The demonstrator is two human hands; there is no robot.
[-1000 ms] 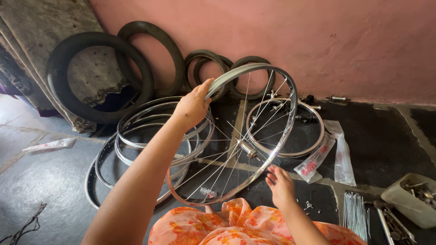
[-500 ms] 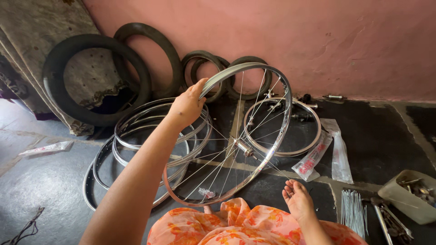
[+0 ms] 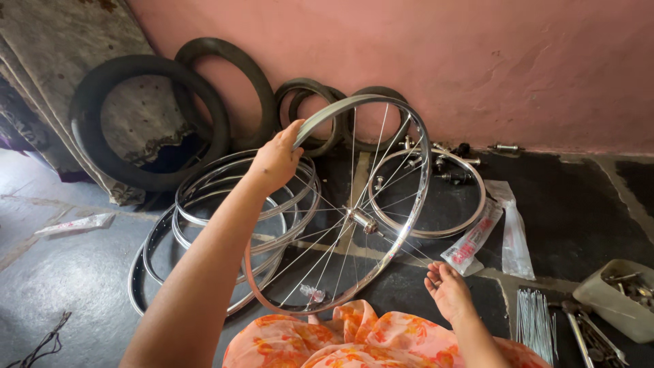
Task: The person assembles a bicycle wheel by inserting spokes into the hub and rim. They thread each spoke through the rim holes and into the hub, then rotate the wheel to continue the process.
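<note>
My left hand [image 3: 276, 160] is curled over the upper left of the spoked bicycle wheel [image 3: 338, 204], fingers wrapped across the rim and thumb pointing up along it, so the grip is closed on the metal. The wheel stands tilted on its lower edge right in front of my lap, its hub [image 3: 363, 220] near the middle with the spokes fanning out. My right hand [image 3: 447, 289] grips nothing: it hangs loosely spread, palm up and fingers slightly bent, just beside the wheel's lower right edge and apart from it.

Behind the wheel, a stack of bare silver rims [image 3: 204, 232] lies flat on the grey floor [image 3: 68, 286]; the wheel and my forearm cover much of them, so I cannot count them. Another single rim [image 3: 470, 204] lies to the right, half hidden behind the spokes. Black tyres [image 3: 136, 123] lean against the pink wall [image 3: 477, 61], the smaller ones partly masked by the wheel's top.

A clear plastic packet with red print [image 3: 470, 242] lies near my right hand. A bundle of loose spokes [image 3: 535, 320] and a plastic tub of small metal parts [image 3: 616, 300] sit at the lower right, cut off by the frame edge. Small hardware by the wall is too small to name. My orange patterned clothing [image 3: 354, 341] hides the wheel's lowest point.
</note>
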